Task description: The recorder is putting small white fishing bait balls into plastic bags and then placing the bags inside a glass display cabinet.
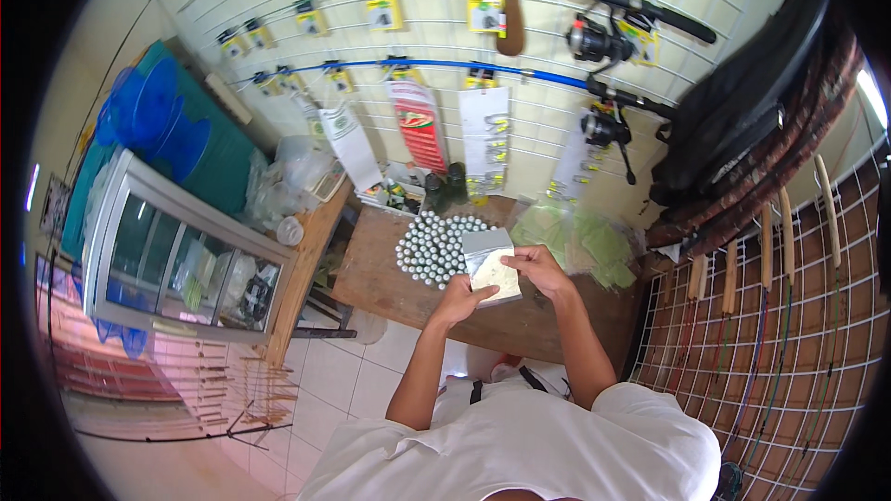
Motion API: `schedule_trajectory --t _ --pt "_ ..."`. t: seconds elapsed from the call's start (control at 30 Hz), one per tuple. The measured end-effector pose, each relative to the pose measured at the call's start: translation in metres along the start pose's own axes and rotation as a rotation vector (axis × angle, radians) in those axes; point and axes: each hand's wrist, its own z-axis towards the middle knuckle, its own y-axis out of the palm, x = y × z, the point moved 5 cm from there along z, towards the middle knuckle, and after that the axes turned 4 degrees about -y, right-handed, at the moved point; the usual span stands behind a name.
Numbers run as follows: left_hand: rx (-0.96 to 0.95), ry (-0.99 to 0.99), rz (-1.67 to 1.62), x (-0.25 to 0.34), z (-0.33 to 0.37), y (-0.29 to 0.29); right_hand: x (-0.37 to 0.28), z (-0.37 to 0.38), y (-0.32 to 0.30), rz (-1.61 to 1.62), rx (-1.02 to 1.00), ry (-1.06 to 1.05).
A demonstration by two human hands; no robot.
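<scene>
Between both hands I hold a flat, squarish packet (496,276), pale cream on its face with silver-grey along the far edge. My left hand (455,301) grips its near left side, thumb lying over the face. At its right side my right hand (540,271) is closed, thumb and fingers pinching the edge. On the brown wooden table (371,264), just left of the packet, many small round whitish pieces with dark gaps (438,243) stand packed in a cluster. To the right lies a spread pile of light green packets or sheets (585,246).
Dark bottles (455,184) and a small box of items (394,193) stand by the wall. Fishing rods with reels (599,42) hang on a white wire rack. A glass-fronted cabinet (186,264) is at left; a black bag (733,121) hangs at right.
</scene>
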Motion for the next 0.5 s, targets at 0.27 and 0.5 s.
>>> schedule_trajectory --t 0.27,0.5 --pt "0.333 0.135 0.018 0.049 -0.075 -0.079 -0.038 0.011 0.110 0.006 -0.133 -0.072" --pt "0.511 0.277 -0.044 0.058 -0.149 -0.126 -0.052 0.006 0.203 -0.106 -0.292 -0.129"
